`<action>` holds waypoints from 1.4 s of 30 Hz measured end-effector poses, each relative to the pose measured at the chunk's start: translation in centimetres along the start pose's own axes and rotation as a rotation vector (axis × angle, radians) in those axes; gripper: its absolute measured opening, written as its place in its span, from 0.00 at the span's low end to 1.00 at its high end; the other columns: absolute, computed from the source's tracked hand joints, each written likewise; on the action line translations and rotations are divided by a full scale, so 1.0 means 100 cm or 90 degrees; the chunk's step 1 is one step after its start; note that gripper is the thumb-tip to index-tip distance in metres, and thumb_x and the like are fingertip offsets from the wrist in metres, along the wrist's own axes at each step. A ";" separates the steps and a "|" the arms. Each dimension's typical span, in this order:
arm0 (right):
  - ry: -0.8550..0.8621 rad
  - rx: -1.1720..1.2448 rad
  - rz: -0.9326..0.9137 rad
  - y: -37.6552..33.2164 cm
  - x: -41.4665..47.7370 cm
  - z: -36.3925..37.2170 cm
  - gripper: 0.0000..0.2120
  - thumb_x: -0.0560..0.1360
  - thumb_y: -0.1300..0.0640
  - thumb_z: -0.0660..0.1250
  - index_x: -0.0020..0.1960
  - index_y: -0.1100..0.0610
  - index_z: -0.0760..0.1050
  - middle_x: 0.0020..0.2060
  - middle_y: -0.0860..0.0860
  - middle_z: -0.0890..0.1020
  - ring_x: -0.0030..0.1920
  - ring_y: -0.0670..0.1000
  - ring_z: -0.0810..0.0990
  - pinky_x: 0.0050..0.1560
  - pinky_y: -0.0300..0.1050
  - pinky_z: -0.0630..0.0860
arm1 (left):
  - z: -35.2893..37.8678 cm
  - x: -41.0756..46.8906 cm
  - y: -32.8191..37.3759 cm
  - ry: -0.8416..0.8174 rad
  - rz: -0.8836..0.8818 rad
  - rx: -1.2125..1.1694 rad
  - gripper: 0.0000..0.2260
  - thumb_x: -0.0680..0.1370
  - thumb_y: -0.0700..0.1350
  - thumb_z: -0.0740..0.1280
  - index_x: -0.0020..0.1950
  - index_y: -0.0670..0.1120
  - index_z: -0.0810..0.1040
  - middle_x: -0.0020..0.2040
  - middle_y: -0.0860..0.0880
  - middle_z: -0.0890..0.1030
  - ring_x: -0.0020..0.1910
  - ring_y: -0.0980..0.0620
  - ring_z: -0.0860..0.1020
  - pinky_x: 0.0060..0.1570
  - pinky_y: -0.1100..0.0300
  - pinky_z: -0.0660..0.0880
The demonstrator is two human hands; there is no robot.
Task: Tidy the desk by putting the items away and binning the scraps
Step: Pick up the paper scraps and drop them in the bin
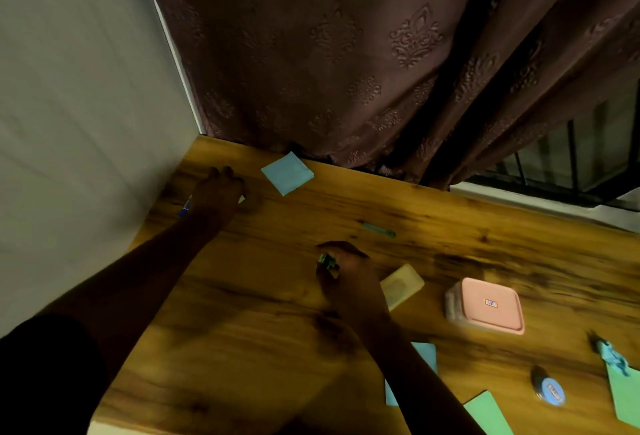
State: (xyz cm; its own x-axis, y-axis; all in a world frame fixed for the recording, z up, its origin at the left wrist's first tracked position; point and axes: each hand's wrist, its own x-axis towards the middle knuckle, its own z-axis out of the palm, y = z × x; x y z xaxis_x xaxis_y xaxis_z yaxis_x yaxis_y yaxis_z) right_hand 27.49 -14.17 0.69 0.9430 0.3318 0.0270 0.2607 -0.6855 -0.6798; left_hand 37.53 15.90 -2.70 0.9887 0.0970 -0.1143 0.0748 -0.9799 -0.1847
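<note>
My left hand [216,193] reaches to the far left corner of the wooden desk [263,323] and covers a blue pen [184,208] and a small white scrap [241,199]; I cannot see whether it grips them. My right hand [346,278] is at the desk's middle, its fingers closed on a small green object [327,260]. A folded light-blue paper [287,173] lies by the curtain. A teal pen [379,229] lies beyond my right hand.
A yellowish box [403,285] and a pink-lidded container [485,306] stand to the right. Blue paper [427,358], green papers [488,414], a crumpled blue scrap [611,356] and a round blue tin [550,391] lie near the front right. A wall [86,105] and a curtain [329,53] border the desk.
</note>
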 end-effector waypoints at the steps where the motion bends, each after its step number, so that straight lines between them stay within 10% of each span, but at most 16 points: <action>1: -0.004 -0.004 0.003 0.000 0.000 0.001 0.17 0.78 0.62 0.69 0.66 0.53 0.79 0.63 0.49 0.80 0.63 0.48 0.79 0.63 0.37 0.75 | -0.001 0.001 0.001 0.007 0.005 -0.009 0.17 0.79 0.56 0.68 0.63 0.48 0.80 0.66 0.41 0.75 0.64 0.36 0.74 0.55 0.44 0.77; 9: 0.003 0.054 0.046 0.005 -0.003 -0.002 0.14 0.79 0.58 0.69 0.64 0.48 0.79 0.57 0.40 0.78 0.53 0.33 0.77 0.55 0.28 0.73 | -0.029 -0.011 0.019 0.075 0.051 -0.281 0.17 0.75 0.43 0.72 0.63 0.44 0.80 0.61 0.39 0.78 0.57 0.36 0.78 0.55 0.44 0.77; 15: 0.110 0.103 0.058 0.012 -0.033 -0.032 0.15 0.79 0.56 0.71 0.66 0.49 0.79 0.60 0.43 0.80 0.56 0.41 0.81 0.57 0.36 0.79 | -0.077 -0.057 0.079 0.155 0.100 -0.487 0.15 0.71 0.36 0.74 0.56 0.45 0.85 0.53 0.42 0.85 0.51 0.42 0.82 0.50 0.56 0.76; 21: 0.235 0.118 0.096 0.036 -0.102 -0.082 0.16 0.77 0.61 0.73 0.64 0.50 0.81 0.60 0.41 0.81 0.57 0.41 0.82 0.57 0.36 0.80 | -0.106 -0.117 0.173 0.045 0.188 -0.684 0.17 0.71 0.43 0.79 0.58 0.52 0.84 0.52 0.58 0.83 0.47 0.65 0.80 0.50 0.68 0.76; 34: 0.433 0.135 0.262 0.116 -0.344 -0.191 0.19 0.79 0.56 0.71 0.68 0.46 0.77 0.60 0.40 0.82 0.56 0.40 0.82 0.53 0.34 0.81 | -0.135 -0.267 0.410 -0.163 0.395 -0.790 0.13 0.69 0.45 0.78 0.52 0.51 0.84 0.46 0.55 0.87 0.46 0.56 0.85 0.53 0.47 0.82; 42: 0.527 0.096 0.376 0.157 -0.484 -0.236 0.16 0.77 0.55 0.73 0.64 0.47 0.80 0.57 0.37 0.83 0.51 0.32 0.81 0.51 0.27 0.77 | -0.147 -0.362 0.532 -0.230 0.497 -0.786 0.12 0.72 0.43 0.79 0.54 0.50 0.84 0.47 0.57 0.87 0.48 0.60 0.85 0.54 0.57 0.82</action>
State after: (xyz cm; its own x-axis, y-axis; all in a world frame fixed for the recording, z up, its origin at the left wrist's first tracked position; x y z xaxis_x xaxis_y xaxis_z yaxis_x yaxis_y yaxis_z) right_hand -9.13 -56.27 6.00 0.7745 -0.6219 0.1161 -0.2667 -0.4873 -0.8315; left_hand 7.58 -42.30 5.96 0.7599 -0.6477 -0.0544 -0.1999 -0.3125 0.9286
